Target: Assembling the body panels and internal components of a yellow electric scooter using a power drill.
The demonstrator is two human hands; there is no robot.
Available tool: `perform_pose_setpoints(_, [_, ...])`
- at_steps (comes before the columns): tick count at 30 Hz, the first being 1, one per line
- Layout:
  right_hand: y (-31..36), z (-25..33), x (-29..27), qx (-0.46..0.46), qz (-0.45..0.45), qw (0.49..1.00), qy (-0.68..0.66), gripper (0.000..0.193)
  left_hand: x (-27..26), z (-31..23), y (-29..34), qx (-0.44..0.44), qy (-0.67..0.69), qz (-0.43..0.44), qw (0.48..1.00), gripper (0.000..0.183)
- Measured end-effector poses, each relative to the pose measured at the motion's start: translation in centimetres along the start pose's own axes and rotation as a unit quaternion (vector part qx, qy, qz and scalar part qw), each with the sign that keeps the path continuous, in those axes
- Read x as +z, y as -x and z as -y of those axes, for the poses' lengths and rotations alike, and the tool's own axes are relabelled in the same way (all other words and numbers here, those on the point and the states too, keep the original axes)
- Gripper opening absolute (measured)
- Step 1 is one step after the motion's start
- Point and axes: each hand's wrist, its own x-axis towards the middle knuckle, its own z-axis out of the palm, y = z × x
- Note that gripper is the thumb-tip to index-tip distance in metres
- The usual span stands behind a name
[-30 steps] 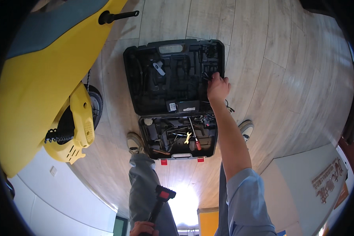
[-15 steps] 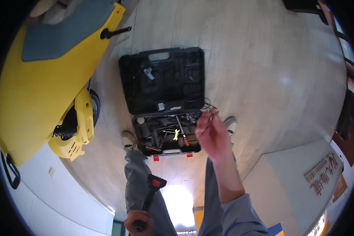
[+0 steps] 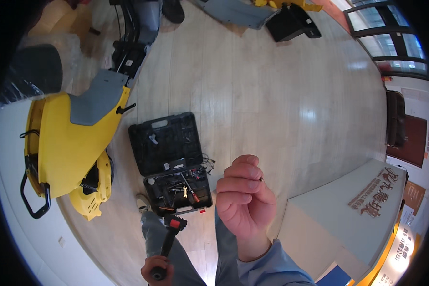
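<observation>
Low in front of me, my left hand (image 3: 155, 268) is wrapped round the lower part of a black tool (image 3: 168, 242). This tool has a long grip, a wider block with a red patch at its far end and a round black end by my fist; its exact kind is unclear. My right hand (image 3: 245, 195) is raised with the palm side toward me, fingers curled and tips pinched together. A tiny dark speck shows at the pinch, too small to name. Beyond the hands, an open black tool case (image 3: 164, 145) lies on the floor, holding a yellow wrench (image 3: 185, 192) and a red-handled screwdriver (image 3: 194, 195).
A yellow and grey scooter (image 3: 76, 138) stands at the left. Thin dark cables (image 3: 208, 162) spill from the case's right side. A white counter (image 3: 329, 214) rises at the right. Another grey and yellow vehicle part (image 3: 238, 12) and a black box (image 3: 288, 26) are at the far side.
My right hand has risen from beside the case toward me, its fingers still pinched. The view has tilted up, showing more floor and scooter. My left hand keeps its hold on the black tool.
</observation>
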Motion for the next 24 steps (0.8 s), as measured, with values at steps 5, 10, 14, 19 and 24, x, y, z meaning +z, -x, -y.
perform_pose_setpoints(5, [1.7, -1.0, 5.3, -0.001, 0.026, 0.999, 0.028, 0.027, 0.0, -2.3, 0.4, -0.002, -0.001, 0.038, 0.999, 0.039])
perform_pose_setpoints(10, [3.3, -3.2, 7.8, 0.011, 0.043, 0.999, 0.004, 0.024, -1.4, -5.2, 1.2, 0.049, -0.026, 0.025, 0.998, 0.042])
perform_pose_setpoints(14, [5.2, -5.4, 9.1, -0.040, 0.014, 0.877, 0.479, 0.018, -1.0, -7.5, 1.2, -0.035, 0.073, -0.065, 0.995, 0.024])
perform_pose_setpoints(19, [11.1, -13.7, 14.8, -0.014, 0.096, 0.369, 0.924, 0.020, -3.7, -16.1, 0.2, 0.043, 0.004, -0.039, 0.998, 0.026])
perform_pose_setpoints(24, [14.1, -21.4, 20.8, 0.010, 0.321, 0.235, 0.917, 0.032, -9.0, -24.2, 2.0, 0.124, -0.033, -0.112, 0.985, 0.023])
